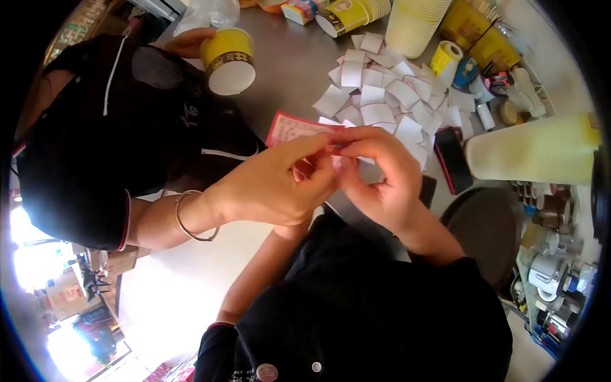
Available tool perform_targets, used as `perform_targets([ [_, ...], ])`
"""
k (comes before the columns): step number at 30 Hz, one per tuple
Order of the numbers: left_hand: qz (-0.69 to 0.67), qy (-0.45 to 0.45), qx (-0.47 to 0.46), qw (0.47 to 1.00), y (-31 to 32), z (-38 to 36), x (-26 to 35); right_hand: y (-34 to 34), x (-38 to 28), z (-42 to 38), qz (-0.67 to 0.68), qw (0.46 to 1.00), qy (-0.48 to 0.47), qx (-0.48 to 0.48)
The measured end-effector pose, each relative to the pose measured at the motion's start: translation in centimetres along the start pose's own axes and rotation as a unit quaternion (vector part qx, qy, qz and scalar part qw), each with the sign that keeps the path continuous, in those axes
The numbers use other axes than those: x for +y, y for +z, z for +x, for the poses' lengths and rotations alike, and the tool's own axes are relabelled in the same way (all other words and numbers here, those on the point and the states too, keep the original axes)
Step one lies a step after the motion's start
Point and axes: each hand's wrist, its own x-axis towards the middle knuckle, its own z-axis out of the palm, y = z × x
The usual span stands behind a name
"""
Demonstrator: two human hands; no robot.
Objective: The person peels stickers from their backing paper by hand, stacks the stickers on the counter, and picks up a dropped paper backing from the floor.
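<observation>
My right hand (385,181) is closed in a pinch in the middle of the view, at the right end of a red-edged printed card (302,129); what lies between its fingertips is too small to make out. My left hand (303,170) is mostly hidden behind a co-worker's hand (270,181), with only bits of its fingers and the wrist below showing. That co-worker's hand, above a bracelet (180,216), reaches in from the left and touches the same spot. Past the card lies a heap of white paper pieces (375,113).
A co-worker in black (83,159) stands at left, the other hand (191,43) on a yellow paper cup (230,63). Stacked cups (534,149), a phone (452,159) and a tape roll (447,54) sit right. A round dark stool (484,232) is below.
</observation>
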Motion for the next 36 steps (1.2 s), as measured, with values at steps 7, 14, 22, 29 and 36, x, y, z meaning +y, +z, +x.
perform_targets([
  [7, -0.264, -0.187, 0.066, 0.944, -1.1, -2.4, 0.3, 1.4, 0.0, -1.0, 0.029, 0.995, 0.086, 0.033],
  [14, -0.307, -0.123, 0.097, 0.939, -3.9, -1.2, 1.7, 2.5, -2.0, -3.8, 0.365, 0.734, 0.521, -0.238],
  [22, -0.591, -0.396, -0.081, 0.698, -9.7, -0.2, 4.1, 2.6, -3.6, -3.1, 0.365, 0.809, 0.452, -0.093],
  [29, -0.566, -0.415, -0.088, 0.707, -11.0, -0.4, 4.7, 2.8, -5.1, -2.5, 0.349, 0.821, 0.443, -0.091],
  [36, -0.586, -0.403, -0.078, 0.698, -11.0, -0.7, 4.9, 2.8, -5.4, -2.8, 0.355, 0.839, 0.401, -0.092],
])
